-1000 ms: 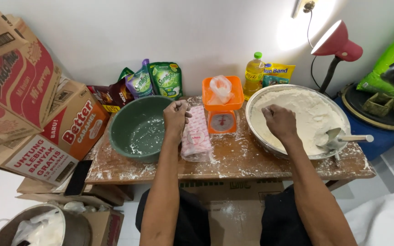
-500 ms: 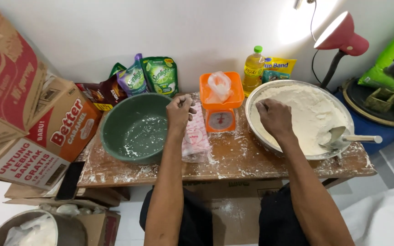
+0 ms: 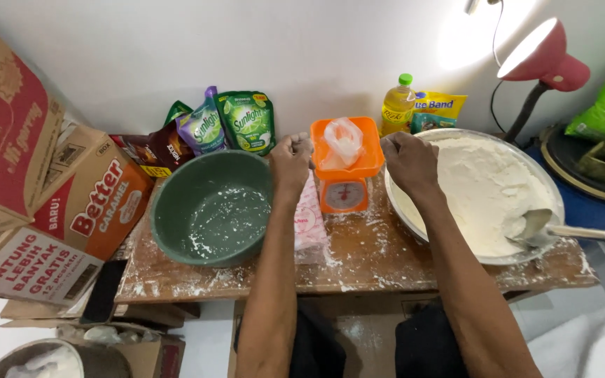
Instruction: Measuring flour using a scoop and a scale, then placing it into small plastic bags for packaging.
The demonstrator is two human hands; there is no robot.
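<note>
An orange kitchen scale (image 3: pixel 344 189) stands mid-table with a small clear plastic bag (image 3: pixel 343 140) of white powder on its tray. My left hand (image 3: pixel 290 159) is curled into a fist at the tray's left edge, above a pink printed packet (image 3: pixel 309 224). At the tray's right edge my right hand (image 3: pixel 407 159) is also curled, over the rim of a wide metal basin (image 3: pixel 414 224) of white flour. I see nothing held in either fist. A metal scoop (image 3: pixel 537 227) lies in the flour at the right.
A green bowl (image 3: pixel 211 210) dusted with flour sits left of the scale. Soap pouches (image 3: pixel 246 119), an oil bottle (image 3: pixel 398 105) and snack packets line the wall. Cardboard boxes (image 3: pixel 71 203) are stacked at left, and a red lamp (image 3: pixel 544 63) stands at right. The wooden table (image 3: pixel 372 262) is floury.
My right hand has left the middle of the flour basin and moved left to the scale's right edge. My left hand stays by the scale's left side.
</note>
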